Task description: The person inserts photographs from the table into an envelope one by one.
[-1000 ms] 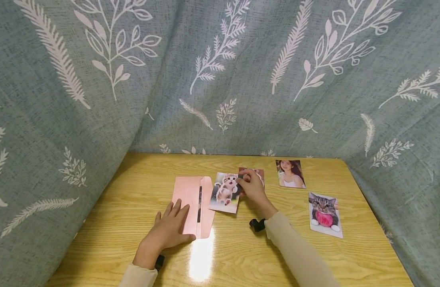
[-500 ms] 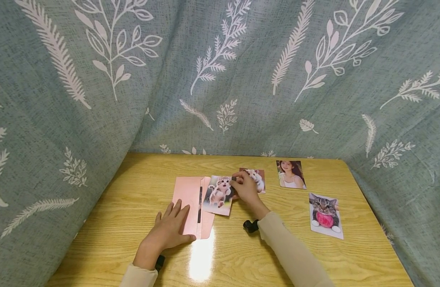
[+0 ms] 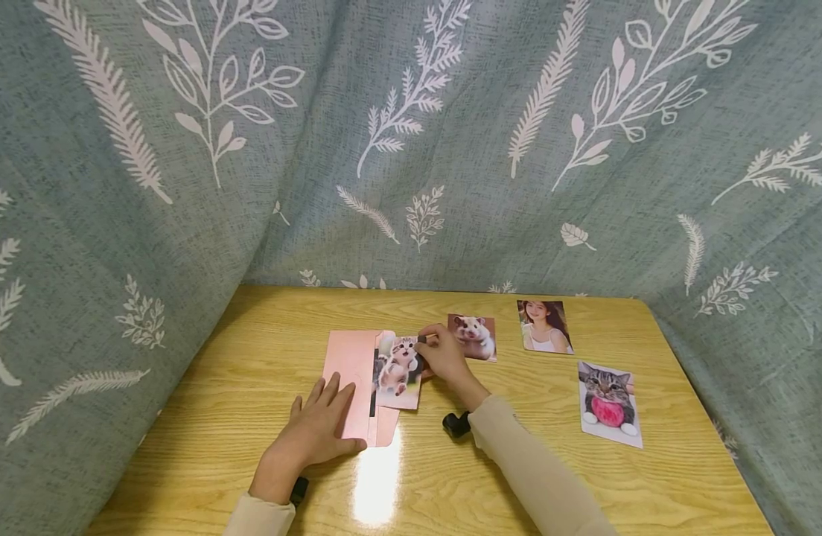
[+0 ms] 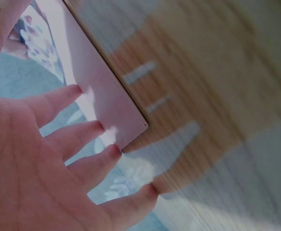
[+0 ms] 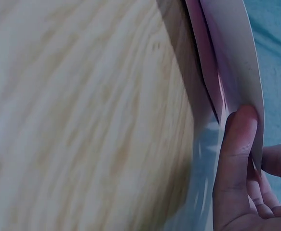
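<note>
A pink envelope (image 3: 347,350) lies on the table with its flap folded out to the right. My left hand (image 3: 310,432) rests on it with fingers spread and straight; in the left wrist view several fingertips reach the envelope's edge (image 4: 101,96). A photo of a leaping kitten (image 3: 399,383) overlaps the flap and reaches the envelope's slot, where a dark strip shows. My right hand (image 3: 447,361) pinches this photo by its right edge. The right wrist view has the thumb (image 5: 237,139) on one face of the photo (image 5: 236,57) and fingers behind.
Just behind my right hand lies a hamster photo (image 3: 476,339). Further right are a portrait photo (image 3: 545,327) and a photo of a cat with a red ball (image 3: 610,406). The wooden table (image 3: 491,491) is bordered at the back and sides by a leaf-patterned curtain (image 3: 357,246).
My right hand has moved the kitten photo left, from the flap's outer edge to the envelope's slot, uncovering the hamster photo. My left hand has stayed in place.
</note>
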A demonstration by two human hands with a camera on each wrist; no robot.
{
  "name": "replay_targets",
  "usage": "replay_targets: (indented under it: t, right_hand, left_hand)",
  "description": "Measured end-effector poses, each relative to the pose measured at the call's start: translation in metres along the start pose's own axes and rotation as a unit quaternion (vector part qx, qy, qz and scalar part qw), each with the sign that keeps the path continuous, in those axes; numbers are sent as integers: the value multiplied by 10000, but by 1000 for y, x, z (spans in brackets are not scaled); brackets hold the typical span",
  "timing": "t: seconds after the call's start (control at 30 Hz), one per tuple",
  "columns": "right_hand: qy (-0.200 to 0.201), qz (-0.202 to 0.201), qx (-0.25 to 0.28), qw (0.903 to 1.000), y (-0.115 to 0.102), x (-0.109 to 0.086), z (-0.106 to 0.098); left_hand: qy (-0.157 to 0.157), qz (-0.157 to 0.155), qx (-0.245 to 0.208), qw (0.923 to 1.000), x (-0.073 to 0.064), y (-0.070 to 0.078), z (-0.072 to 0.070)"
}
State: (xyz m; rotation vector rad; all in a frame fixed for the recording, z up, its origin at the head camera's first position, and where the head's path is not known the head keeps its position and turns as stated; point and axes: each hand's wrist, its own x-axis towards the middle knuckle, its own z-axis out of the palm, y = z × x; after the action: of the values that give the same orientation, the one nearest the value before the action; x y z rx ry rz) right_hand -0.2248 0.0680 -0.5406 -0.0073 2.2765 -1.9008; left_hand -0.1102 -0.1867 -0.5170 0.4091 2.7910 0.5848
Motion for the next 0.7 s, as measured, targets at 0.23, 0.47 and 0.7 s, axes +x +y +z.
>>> replay_targets:
  t: [0.23,0.47,0.7]
  right_hand:
    - [-112,6,-215,9997,-3,-3,9]
    - [-226,46,-323,9992,-4,-4,18]
    - [-281,15,-395,9988,-1,-1,26]
  left_hand:
    - [-48,-42,24,10000,0,1,0]
    - [-72,-53,46,9999,0,1,-2]
    - [-99,-64,54,9999,-1,1,-2]
